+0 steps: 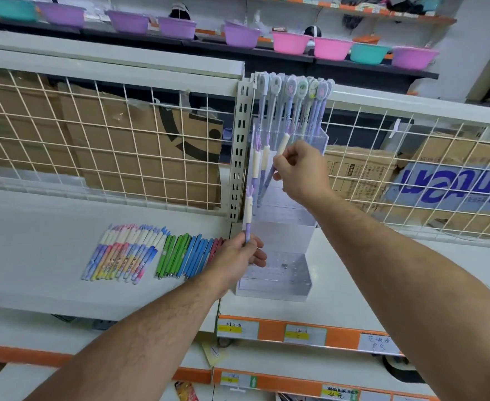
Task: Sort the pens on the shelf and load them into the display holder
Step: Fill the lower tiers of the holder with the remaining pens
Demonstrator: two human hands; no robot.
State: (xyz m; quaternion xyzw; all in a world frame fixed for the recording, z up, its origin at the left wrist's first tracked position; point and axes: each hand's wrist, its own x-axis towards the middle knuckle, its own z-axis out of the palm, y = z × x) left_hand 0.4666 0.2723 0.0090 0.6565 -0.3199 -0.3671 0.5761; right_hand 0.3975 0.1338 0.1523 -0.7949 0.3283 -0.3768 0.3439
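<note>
A clear stepped acrylic display holder (278, 250) stands on the white shelf (49, 256). Its back tier holds several tall pens with oval charm tops (293, 91). A couple of purple pens with white caps (259, 159) stand in a middle tier. My right hand (298, 169) pinches another such pen (282, 146) over the holder, its tip angled down into it. My left hand (238, 254) grips one upright purple pen (249, 209) by its lower end at the holder's left side. Left of it lie rows of pastel pens (122, 253), green pens (170, 253) and blue pens (197, 253).
A perforated metal upright (239, 151) rises just left of the holder. A white wire grid (93, 140) backs the shelf, with cardboard boxes (151, 151) behind it. Orange price strips (304, 334) line the shelf's front edge. Coloured plastic basins (242, 36) sit on a far shelf.
</note>
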